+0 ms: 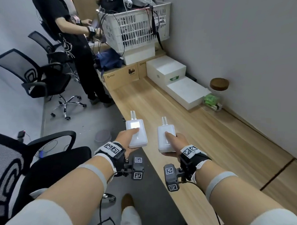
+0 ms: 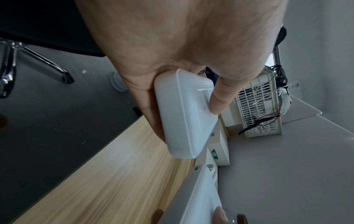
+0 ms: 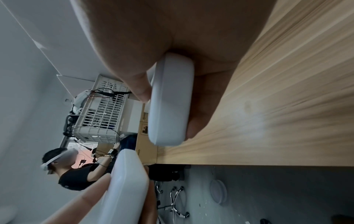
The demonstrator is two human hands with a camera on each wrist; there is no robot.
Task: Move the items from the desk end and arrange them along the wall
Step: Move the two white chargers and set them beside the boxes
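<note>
Each of my hands holds a white power bank above the near part of the wooden desk [image 1: 219, 141]. My left hand [image 1: 126, 136] grips the left power bank [image 1: 137, 135], thumb on top near its lit screen; it also fills the left wrist view [image 2: 184, 115]. My right hand [image 1: 173, 141] grips the right power bank [image 1: 166, 138], thumb on its top face, fingers underneath [image 3: 168, 103]. Both banks have a short white cable loop at the far end. The left one hangs at the desk's front edge, the right one over the desk.
Along the wall stand a cork-lidded glass jar [image 1: 215, 94], two white boxes [image 1: 187, 91], cardboard boxes [image 1: 122, 76] and a white basket [image 1: 137, 27] full of cables. Another person [image 1: 76, 42] stands at the desk's far end. Office chairs [image 1: 36, 78] stand on the left.
</note>
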